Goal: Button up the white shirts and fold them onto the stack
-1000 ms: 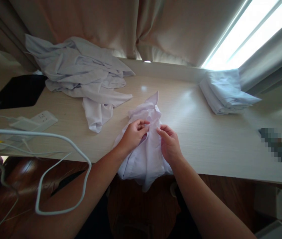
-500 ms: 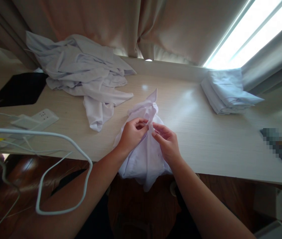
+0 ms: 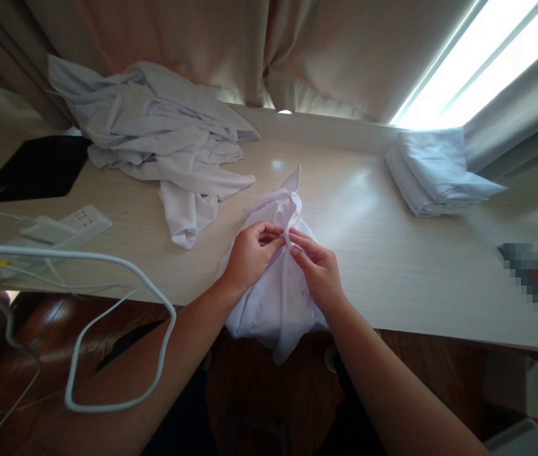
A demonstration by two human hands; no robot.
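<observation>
my left hand and right hand pinch the white shirt at the table edge; overhanging cloth could drag it off.

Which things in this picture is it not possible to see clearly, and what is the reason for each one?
- Head view: what the fingertips of the left hand and right hand pinch on the white garment; the fingers and folds cover it.
- The garment's lower part hangs below the table edge, in shadow.
- The object at the right is pixelated.
- The white cable is cut off by the left edge.
</observation>
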